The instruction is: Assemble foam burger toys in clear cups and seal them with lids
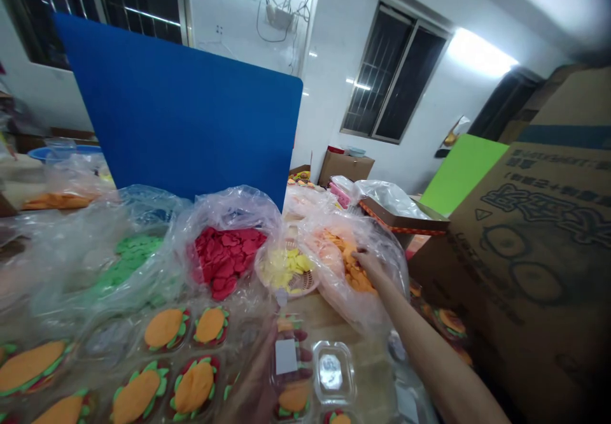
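My right hand [366, 260] reaches into a clear plastic bag [391, 252] of loose orange pieces [356, 274]. Its fingers are drawn together on the orange pieces, with their tips partly hidden. My left hand [267, 346] is low over the table, smeared by motion, so its fingers cannot be made out. Beside it are a white rectangle [286, 356] and toy burgers [293, 398], blurred together. Right of these lies an open clear plastic box [333, 372]. A basket [305, 282] of yellow pieces [296, 261] stands between the bags.
Bags of red pieces [228, 255] and green pieces [136, 255] stand to the left. Several boxed toy burgers [193, 386] cover the front left. A blue board [191, 112] rises behind, and a big cardboard carton [534, 284] stands close on the right.
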`<state>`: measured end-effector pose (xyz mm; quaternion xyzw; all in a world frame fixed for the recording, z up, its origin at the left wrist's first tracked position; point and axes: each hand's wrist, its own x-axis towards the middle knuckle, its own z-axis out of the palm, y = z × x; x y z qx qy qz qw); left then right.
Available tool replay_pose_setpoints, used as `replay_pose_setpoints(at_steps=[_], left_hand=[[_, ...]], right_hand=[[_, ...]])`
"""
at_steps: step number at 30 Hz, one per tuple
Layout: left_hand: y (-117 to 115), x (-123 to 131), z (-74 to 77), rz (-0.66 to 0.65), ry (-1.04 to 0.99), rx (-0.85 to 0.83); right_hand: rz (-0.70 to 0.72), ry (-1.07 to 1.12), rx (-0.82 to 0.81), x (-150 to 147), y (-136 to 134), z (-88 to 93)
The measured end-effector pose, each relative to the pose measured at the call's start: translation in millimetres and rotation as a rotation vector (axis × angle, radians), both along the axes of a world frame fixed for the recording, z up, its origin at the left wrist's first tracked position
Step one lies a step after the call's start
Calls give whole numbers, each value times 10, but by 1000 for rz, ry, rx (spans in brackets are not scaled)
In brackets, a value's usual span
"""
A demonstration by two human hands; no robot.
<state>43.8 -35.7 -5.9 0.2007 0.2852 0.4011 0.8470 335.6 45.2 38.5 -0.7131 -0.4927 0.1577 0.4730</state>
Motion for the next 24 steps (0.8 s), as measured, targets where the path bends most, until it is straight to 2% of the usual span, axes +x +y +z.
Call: replay_pose_setpoints(at_steps=[2, 5, 7, 9, 11, 13, 16, 19, 22, 24], left_hand=[[-33, -50, 63, -25, -37, 20], [-57, -93, 171, -46, -78, 27], [-41, -107, 194, -75, -134, 3], [-26, -124, 178, -95, -206, -27], [-30, -147, 153, -101, -254, -53], [-54, -177, 145, -94, -267, -81], [-102, -231, 153, -46, -263, -102], [-124, -284, 132, -6, -262, -106], [-115, -341, 69, -5, -252, -140], [-106, -388, 29, 0, -246, -144]], right_hand=[[22, 72, 7, -120, -56, 29], [144, 189, 117, -478, -321, 91], [284, 236, 199, -781, -554, 158], [465, 231, 179, -1077, -764, 210], [664, 149, 112, -1322, -914, 215], [814, -27, 62, -1489, -1001, 183], [909, -320, 43, -1619, -1072, 148], [936, -477, 12, -1678, -1130, 158], [999, -411, -11, -1668, -1065, 124], [969, -253, -13, -1599, -856, 48]])
